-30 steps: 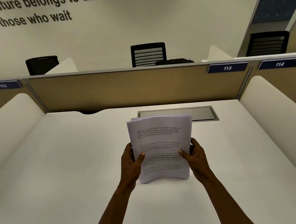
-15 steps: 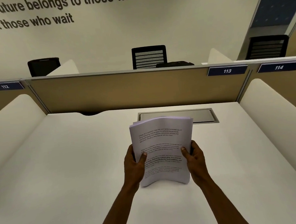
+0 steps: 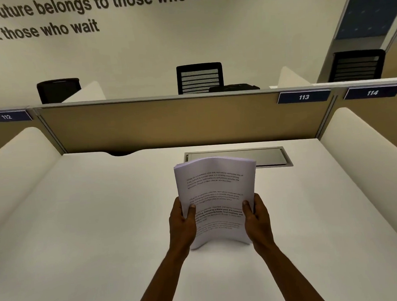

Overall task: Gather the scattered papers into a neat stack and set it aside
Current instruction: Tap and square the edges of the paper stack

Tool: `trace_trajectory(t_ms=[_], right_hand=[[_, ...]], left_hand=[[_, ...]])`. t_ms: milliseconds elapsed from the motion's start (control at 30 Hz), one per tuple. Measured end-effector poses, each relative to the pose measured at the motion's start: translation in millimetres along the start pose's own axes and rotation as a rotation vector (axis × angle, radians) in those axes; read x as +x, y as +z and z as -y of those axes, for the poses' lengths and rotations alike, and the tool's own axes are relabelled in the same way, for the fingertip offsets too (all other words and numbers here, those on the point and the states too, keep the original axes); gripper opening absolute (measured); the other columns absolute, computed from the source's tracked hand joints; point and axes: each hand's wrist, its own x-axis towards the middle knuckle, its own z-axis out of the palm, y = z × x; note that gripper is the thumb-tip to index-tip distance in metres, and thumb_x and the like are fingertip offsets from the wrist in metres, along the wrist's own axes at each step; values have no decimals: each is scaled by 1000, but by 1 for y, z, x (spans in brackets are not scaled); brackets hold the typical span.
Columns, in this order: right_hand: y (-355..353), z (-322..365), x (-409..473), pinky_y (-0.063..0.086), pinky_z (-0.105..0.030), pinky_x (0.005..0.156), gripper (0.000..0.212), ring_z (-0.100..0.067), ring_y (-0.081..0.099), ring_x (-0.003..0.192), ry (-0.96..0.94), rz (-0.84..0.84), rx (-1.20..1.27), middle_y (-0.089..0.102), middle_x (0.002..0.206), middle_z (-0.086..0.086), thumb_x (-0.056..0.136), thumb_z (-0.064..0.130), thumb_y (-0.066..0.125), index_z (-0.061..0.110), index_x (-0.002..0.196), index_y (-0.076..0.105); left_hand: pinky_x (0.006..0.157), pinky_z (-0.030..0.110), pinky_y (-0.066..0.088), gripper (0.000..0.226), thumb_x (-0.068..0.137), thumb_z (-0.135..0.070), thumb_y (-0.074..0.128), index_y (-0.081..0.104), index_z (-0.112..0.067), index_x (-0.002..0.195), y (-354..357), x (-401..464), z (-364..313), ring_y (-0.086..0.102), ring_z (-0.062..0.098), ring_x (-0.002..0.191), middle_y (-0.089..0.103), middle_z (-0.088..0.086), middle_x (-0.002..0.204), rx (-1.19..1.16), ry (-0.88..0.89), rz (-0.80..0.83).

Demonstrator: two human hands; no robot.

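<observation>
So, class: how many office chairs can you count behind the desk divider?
3: a chair on the left, a chair in the middle, a chair on the right. The divider may hide others.

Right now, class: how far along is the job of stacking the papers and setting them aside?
Done: no loose sheets lie on the desk. In hand: the left hand and right hand grip the paper stack upright, its bottom edge at the desk. Left: laying the stack aside.
</observation>
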Motion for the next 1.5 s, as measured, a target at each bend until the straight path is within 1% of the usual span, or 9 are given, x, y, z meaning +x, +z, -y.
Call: trace_trajectory(t_ms=[133,600,800,867,1000,1167,1267,1333,1500], right_hand=[[0,7,-2,54,-21,62,16,-13,65,89,-34,-47,-32,66,100,3,103,19,40,21,111,54],[3,-13,-11,51,-11,58,15,-9,63,92,-31,-57,-175,65,100,5,101,17,46,19,113,54],[-6,-18,-9,53,-21,68,13,-14,66,89,-58,-43,-215,67,97,3,99,15,48,21,107,57],[-13,-10,-5,51,-22,66,12,-12,65,84,-115,-34,-269,67,92,3,99,14,49,20,105,57],[-23,9,2,46,-14,63,10,-7,64,78,-219,-2,-365,66,87,2,98,13,49,19,103,56],[-26,30,11,46,-12,65,16,-4,64,79,-342,99,-445,67,88,7,98,19,46,22,107,59],[-28,45,15,45,-9,62,23,-3,63,77,-431,192,-503,67,86,10,93,26,41,24,106,60],[-31,54,17,44,-6,61,26,-2,62,76,-455,229,-535,66,86,12,93,28,39,23,106,61],[-41,56,21,50,-18,66,21,-6,65,78,-453,281,-589,69,90,10,94,29,44,26,107,60]], left_hand=[[81,39,61,22,100,-16,53,57,-26,120,-2,-1,0,67,19,101,69,0,110,2,12,-26],[82,20,55,37,100,-10,50,53,-27,133,-13,-12,14,64,8,108,67,-7,119,72,-48,26],[79,22,58,33,96,-11,58,56,-33,122,-24,-11,9,67,16,106,68,-10,113,137,-62,62],[77,22,58,39,93,-12,64,54,-32,125,-28,-8,-2,67,18,104,67,-9,113,202,-6,-18],[97,42,53,72,84,-17,75,40,-21,147,-39,11,-40,56,22,124,54,4,141,342,296,-268],[117,30,24,85,78,-50,74,36,-26,150,-43,37,-108,28,15,148,40,-4,155,706,573,38],[115,39,36,77,74,-52,73,47,-31,143,-45,48,-125,55,17,129,61,-6,138,772,542,257],[93,38,54,57,75,-45,73,62,-33,129,-47,50,-130,69,11,102,74,-8,116,698,463,338],[62,23,51,7,85,-34,66,73,-36,82,-42,45,-112,69,8,70,76,-8,80,623,388,415]])
